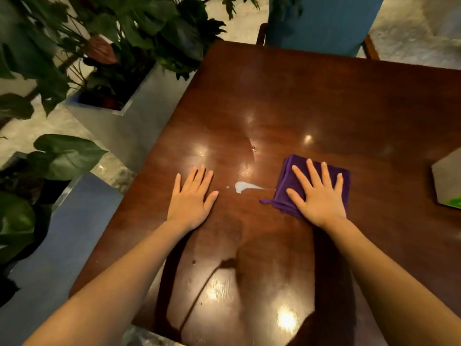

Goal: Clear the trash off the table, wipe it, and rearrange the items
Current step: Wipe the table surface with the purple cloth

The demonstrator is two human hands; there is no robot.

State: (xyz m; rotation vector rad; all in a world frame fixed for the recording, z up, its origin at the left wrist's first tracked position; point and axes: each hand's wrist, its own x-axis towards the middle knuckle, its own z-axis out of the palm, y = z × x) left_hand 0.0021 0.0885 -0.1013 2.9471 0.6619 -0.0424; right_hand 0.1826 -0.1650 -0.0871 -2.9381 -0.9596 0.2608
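A folded purple cloth lies on the dark wooden table. My right hand presses flat on the cloth with its fingers spread. A white smear of liquid sits on the table just left of the cloth, between my hands. Flat on the bare wood to the left of the smear rests my left hand, fingers straight. A small dark speck lies further back on the table.
A grey box with a green corner sits at the table's right edge. A blue chair stands at the far side. Potted plants in grey planters line the left side of the table.
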